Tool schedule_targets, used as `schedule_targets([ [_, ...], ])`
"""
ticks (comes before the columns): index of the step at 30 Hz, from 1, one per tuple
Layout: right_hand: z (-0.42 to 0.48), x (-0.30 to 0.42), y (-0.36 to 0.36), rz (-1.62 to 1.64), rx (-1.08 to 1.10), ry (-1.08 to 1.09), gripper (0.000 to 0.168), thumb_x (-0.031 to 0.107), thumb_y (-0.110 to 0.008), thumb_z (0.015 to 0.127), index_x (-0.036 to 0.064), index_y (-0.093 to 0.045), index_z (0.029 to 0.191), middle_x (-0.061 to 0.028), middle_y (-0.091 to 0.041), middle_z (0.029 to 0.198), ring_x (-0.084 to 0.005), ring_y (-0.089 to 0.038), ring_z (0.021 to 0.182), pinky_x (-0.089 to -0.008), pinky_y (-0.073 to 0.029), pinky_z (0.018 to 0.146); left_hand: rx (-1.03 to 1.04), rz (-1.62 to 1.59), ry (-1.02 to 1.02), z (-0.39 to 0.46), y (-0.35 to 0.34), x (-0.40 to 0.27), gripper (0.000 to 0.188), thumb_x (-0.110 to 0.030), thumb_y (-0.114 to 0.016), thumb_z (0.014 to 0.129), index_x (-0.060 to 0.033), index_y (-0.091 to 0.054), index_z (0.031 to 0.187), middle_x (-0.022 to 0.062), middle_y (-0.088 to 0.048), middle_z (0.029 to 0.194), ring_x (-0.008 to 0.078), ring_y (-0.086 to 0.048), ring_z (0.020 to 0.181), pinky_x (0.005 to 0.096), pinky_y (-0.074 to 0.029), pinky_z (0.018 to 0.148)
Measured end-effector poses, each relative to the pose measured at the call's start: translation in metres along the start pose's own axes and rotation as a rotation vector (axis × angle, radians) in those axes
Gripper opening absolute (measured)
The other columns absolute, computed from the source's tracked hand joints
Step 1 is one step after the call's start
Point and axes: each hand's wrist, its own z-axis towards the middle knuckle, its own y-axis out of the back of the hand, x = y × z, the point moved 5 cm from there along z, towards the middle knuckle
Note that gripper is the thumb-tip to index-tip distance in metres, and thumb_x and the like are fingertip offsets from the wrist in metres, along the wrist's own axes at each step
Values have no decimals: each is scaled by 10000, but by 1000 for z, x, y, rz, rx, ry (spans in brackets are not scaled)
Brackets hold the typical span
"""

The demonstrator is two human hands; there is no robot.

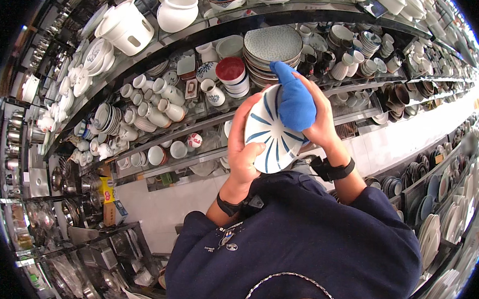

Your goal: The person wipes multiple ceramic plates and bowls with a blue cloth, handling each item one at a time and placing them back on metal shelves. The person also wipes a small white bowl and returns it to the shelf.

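Observation:
My left hand (243, 143) grips the left edge of a white ceramic dish (269, 145) painted with blue radiating stripes, its thumb lying over the striped face. Bunched in my right hand (322, 109) is a blue cloth (296, 106), pressed against the upper right part of the dish. The cloth hides that part of the stripes. Both hands hold the dish tilted in front of my chest, before the shelves. Behind it stands a stack of speckled square plates (273, 43), close to the upper end of the cloth.
Glass shelves carry a red-lined bowl (230, 69) on stacked bowls, a small patterned vase (213, 92), several ceramic bottles lying on their sides (154, 112), and a white pot (177, 12) higher up. More plates (430, 236) fill the rack on the right. Tiled floor (167, 204) shows below.

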Motion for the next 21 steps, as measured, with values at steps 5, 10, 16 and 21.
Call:
schedule_targets([
  [5,-47,-42,-23,522,-72,-541,667,37,-762,767,16,-506,1383,-77,-623,1237,-171,-580,1133,-334,-441,1027,-139,14,-199,5,10,-13,892,-72,-488,633,-6,-316,1506,203,-457,1444,329,-496,1318,447,-398,1128],
  [10,-50,-37,-28,630,-134,-650,590,11,-752,780,17,-540,1331,-42,-644,1152,-133,-599,1053,-310,-478,965,-47,53,-171,6,18,-7,784,-17,-450,741,14,-294,1509,241,-319,1570,324,-367,1436,435,-290,1186],
  [16,-63,-50,-23,615,-236,-725,607,0,-763,769,23,-550,1336,-53,-646,1175,-152,-617,1053,-316,-497,948,-23,267,-208,4,24,2,694,2,-436,866,7,-265,1539,164,-335,1562,273,-381,1415,403,-310,1167],
  [21,-65,-54,-13,557,-287,-757,594,-21,-753,757,13,-560,1318,-69,-652,1165,-161,-623,1048,-309,-498,940,-64,446,-153,-4,30,9,558,-53,-428,976,33,-282,1507,177,-388,1494,243,-424,1352,367,-312,1143],
])
